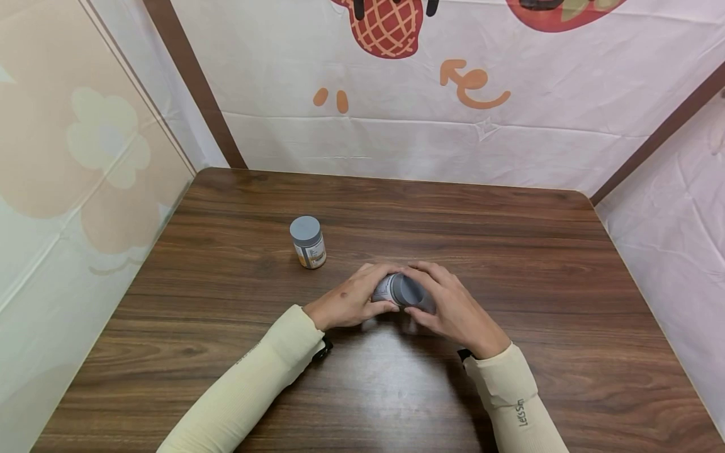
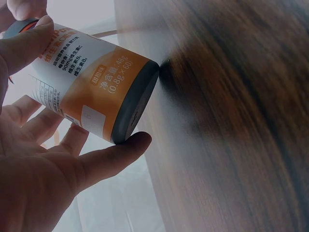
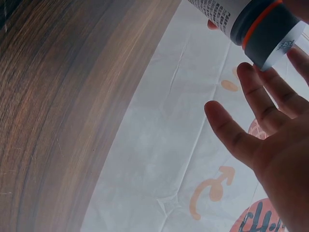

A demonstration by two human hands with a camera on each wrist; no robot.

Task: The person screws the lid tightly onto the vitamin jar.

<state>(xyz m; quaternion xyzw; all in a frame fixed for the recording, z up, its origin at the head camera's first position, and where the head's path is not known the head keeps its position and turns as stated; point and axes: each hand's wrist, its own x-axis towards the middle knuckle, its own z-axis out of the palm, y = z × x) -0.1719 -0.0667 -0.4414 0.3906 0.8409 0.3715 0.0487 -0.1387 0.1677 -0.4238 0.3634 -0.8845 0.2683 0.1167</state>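
Both hands are together on a tilted supplement jar over the middle of the table. My left hand holds its body, thumb on one side and fingers on the other. The jar has a white and orange label, and its dark base is right at the tabletop in the left wrist view. My right hand grips the grey lid with thumb and fingertips, while its little finger stands off. An orange ring shows around the lid's lower edge.
A second jar with a grey lid stands upright on the wooden table, beyond the left hand. Printed white cloth hangs behind the table and at its sides.
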